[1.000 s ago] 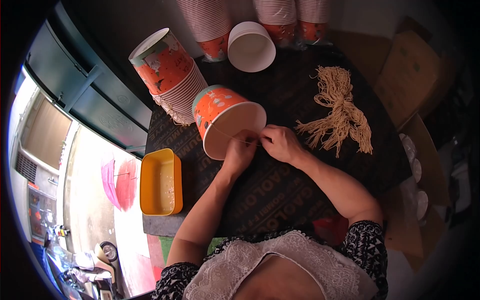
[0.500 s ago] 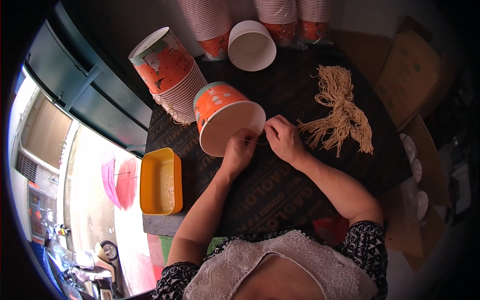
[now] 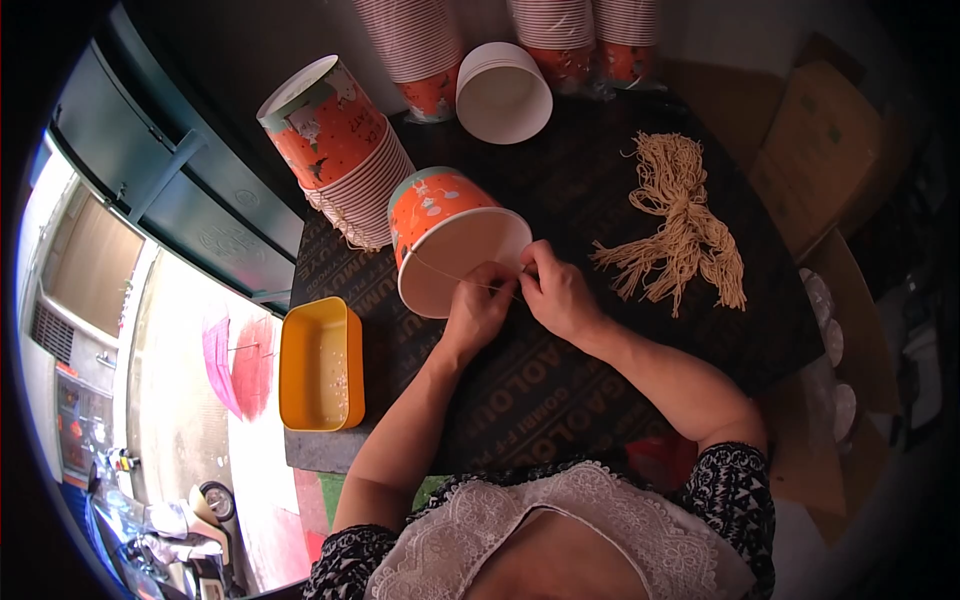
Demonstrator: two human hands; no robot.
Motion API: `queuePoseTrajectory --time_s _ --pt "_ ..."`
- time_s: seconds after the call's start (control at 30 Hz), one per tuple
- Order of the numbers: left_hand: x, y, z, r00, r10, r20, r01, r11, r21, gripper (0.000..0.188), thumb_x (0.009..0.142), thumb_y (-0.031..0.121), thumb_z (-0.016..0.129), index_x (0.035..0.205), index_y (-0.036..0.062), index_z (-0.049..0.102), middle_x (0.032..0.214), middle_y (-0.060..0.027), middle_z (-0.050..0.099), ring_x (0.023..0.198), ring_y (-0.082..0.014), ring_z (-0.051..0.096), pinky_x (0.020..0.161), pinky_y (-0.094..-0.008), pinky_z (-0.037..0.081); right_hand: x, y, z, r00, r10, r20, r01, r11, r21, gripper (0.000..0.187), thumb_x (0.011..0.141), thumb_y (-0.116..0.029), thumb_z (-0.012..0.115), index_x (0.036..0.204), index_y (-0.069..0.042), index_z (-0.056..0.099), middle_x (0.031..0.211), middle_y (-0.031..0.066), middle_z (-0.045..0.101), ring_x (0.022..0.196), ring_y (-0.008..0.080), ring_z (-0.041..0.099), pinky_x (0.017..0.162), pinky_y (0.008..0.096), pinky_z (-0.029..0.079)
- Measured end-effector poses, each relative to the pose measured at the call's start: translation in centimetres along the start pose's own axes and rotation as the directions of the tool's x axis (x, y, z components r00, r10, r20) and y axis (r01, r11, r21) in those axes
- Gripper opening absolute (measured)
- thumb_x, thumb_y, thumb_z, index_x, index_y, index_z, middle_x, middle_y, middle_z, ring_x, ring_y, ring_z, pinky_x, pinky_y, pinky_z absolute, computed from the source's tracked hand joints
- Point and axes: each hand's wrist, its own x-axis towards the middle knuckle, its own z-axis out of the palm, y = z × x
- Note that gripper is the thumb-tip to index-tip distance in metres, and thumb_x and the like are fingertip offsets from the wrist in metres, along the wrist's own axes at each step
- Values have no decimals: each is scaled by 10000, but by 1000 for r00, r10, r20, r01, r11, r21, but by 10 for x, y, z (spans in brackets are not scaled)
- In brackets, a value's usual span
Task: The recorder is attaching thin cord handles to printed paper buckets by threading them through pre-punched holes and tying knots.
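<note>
An orange paper bucket [image 3: 437, 207] with a green band lies tilted on the table, its white open mouth toward me. A thin beige string [image 3: 440, 268] runs across that mouth from its left rim to my fingers. My left hand [image 3: 480, 305] is closed in a pinch on the string in front of the lower rim. At the bucket's right rim, my right hand [image 3: 557, 292] is also pinched, its fingertips close to the left ones. What exactly the right fingertips grip is too small to see clearly, though string passes there.
A bundle of beige strings [image 3: 685, 215] lies at the right. Stacked paper buckets [image 3: 340, 140] with strings hanging at their rims stand at the left; a white-mouthed bucket [image 3: 505, 95] and wrapped stacks [image 3: 555, 25] are behind. A yellow container [image 3: 322, 365] sits at the table's left edge.
My right hand has moved slightly left and down, bringing its fingertips nearer my left hand. The bucket has shifted very slightly; my left hand stays nearly in place.
</note>
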Motion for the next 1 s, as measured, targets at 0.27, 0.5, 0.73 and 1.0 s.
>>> queuePoseTrajectory --time_s 0.27,0.5,0.73,1.0 --pt "-3 6 1 997 51 -51 -51 999 2 78 837 -2 626 910 -29 631 823 -134 653 763 -193 631 685 -302 505 1 0 -4 991 -63 115 73 994 -83 91 862 -18 540 944 -27 501 783 211 639 750 393 643 615 472 516" --pt "-3 1 0 995 15 -99 -17 1000 -20 64 871 39 621 905 -13 605 755 -53 612 644 -107 566 566 -248 468 2 1 -4 981 -98 167 116 987 -108 104 856 -7 532 957 -18 512 802 207 651 752 391 648 621 466 526" --pt "-1 7 -4 979 -202 -38 191 963 -191 83 875 46 612 913 -27 603 723 -66 602 558 -95 528 489 -240 424 3 2 -8 975 -108 197 118 992 -42 121 842 -44 586 946 -25 527 799 202 654 749 386 650 616 460 525" --pt "-2 11 -5 971 -239 -8 228 935 -271 94 911 64 560 931 -21 593 702 -44 584 539 -88 512 477 -231 402 3 8 4 992 -63 112 75 991 -114 85 843 -95 620 897 -47 574 754 168 654 715 364 650 581 437 513"
